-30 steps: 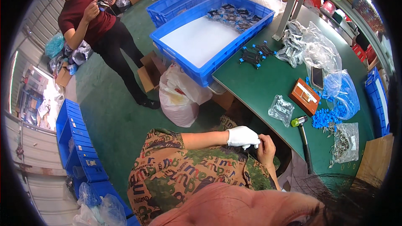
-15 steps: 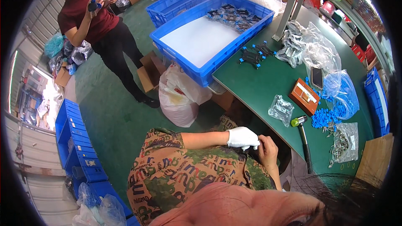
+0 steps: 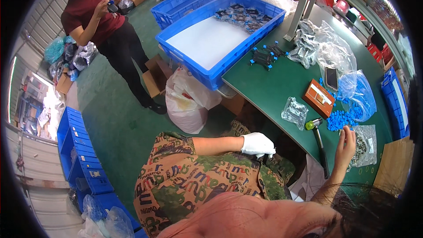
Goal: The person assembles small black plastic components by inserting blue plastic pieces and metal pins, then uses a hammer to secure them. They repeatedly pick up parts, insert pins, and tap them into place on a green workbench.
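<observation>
My left hand [image 3: 257,144], in a white glove, is closed low over my lap. A small dark bit shows under its fingers, but I cannot make out what it holds. My bare right hand [image 3: 346,144] is over the green table, fingers stretched toward the small metal fasteners [image 3: 360,150] spilling from a clear bag. Just beyond its fingertips lies a heap of small blue pieces [image 3: 339,120]. A hammer [image 3: 320,147] with a pale green and black head lies left of that hand. Nothing shows in the right hand's fingers.
Near the hammer are a brown block [image 3: 318,98] with a pale metal fitting, a clear bag [image 3: 294,113] and a phone [image 3: 331,79]. Black brackets with blue ends [image 3: 263,58] lie farther off. A blue crate [image 3: 211,72] overhangs the table's left edge. A person [image 3: 99,22] stands far left.
My right hand has left my left hand and moved right, over the table to the fasteners. The left hand stays nearly in place. The person at far left has lowered a hand slightly.
</observation>
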{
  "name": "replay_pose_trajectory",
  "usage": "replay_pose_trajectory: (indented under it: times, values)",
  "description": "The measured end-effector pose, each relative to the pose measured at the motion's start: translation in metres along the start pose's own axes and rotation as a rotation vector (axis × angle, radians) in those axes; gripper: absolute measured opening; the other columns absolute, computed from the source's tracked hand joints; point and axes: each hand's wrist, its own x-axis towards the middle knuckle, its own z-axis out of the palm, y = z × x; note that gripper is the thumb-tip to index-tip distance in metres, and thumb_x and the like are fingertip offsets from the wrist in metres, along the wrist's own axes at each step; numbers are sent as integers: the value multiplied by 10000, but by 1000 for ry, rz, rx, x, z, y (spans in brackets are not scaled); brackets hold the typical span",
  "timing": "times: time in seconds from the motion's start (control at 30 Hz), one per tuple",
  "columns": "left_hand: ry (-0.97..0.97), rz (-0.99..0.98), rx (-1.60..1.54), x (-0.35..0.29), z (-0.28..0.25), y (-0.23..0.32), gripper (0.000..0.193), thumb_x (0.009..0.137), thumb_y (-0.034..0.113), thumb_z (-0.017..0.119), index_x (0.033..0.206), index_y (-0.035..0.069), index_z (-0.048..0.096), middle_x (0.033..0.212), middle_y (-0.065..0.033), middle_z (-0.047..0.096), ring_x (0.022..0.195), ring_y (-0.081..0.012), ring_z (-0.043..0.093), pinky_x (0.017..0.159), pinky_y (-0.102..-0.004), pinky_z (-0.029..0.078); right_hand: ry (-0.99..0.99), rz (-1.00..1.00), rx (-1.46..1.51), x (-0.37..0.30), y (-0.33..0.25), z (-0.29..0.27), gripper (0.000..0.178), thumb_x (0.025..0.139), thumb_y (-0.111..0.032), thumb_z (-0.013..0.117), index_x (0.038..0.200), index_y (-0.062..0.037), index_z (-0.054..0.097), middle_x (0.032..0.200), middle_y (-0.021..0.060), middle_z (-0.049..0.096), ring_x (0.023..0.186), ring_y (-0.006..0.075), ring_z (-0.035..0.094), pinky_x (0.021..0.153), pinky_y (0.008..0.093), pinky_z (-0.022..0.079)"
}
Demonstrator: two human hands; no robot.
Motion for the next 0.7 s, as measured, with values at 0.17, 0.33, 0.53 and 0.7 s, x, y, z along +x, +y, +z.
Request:
replay_pose_trajectory:
  times: [0.17, 0.33, 0.53, 0.7]
  values:
    - [20, 40, -42, 0, 2, -8, 403, 1039, 404, 538, 886, 97, 751, 597, -28, 614, 540, -149, 579, 590, -327, 467, -131, 107, -397, 28, 96, 13, 366, 1015, -278, 631, 1238, 11, 661, 1170, 198, 650, 1043, 401, 651, 883, 470, 526]
    - [32, 32, -35, -4, 3, -5, 405, 1040, 404, 538, 880, 100, 752, 594, -27, 610, 535, -149, 578, 589, -327, 469, -218, 105, -514, 33, 94, 35, 446, 1002, -370, 638, 1247, 2, 666, 1169, 230, 644, 1059, 434, 644, 888, 504, 526]
    - [21, 23, -30, -5, 1, -1, 397, 1036, 398, 543, 880, 102, 756, 593, -26, 607, 536, -148, 572, 593, -329, 468, -260, 17, -456, 36, 96, 43, 234, 971, -232, 668, 1086, -32, 706, 997, 190, 640, 947, 408, 642, 791, 520, 513]
    - [24, 44, -42, -3, 2, -8, 391, 1034, 391, 546, 879, 100, 756, 599, -26, 611, 535, -148, 565, 595, -329, 465, -179, -39, -415, 33, 96, 44, 157, 966, -160, 652, 1041, -36, 713, 945, 165, 639, 896, 393, 641, 759, 518, 500]
